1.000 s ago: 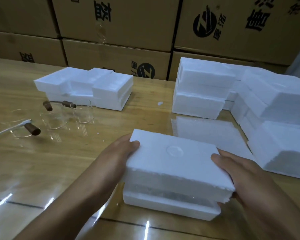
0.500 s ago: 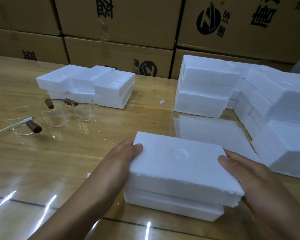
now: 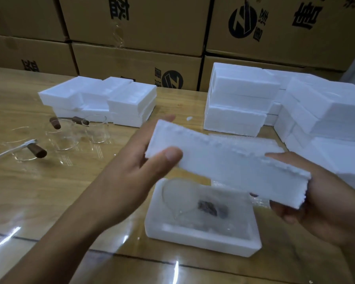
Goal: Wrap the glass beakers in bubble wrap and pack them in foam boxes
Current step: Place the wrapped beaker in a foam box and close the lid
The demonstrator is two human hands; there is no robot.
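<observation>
You hold the lid (image 3: 223,165) in both hands at mid-frame, tilted above the box (image 3: 193,239). Your left hand (image 3: 131,167) pinches its left end, thumb in front and fingers behind. Your right hand (image 3: 320,201) grips its right end. The box sits open on the table (image 3: 39,191) at lower centre, with 1 wrapped beaker (image 3: 203,206) lying inside. 3 bare beakers (image 3: 96,129) stand at mid left, near foam stacks (image 3: 131,103).
</observation>
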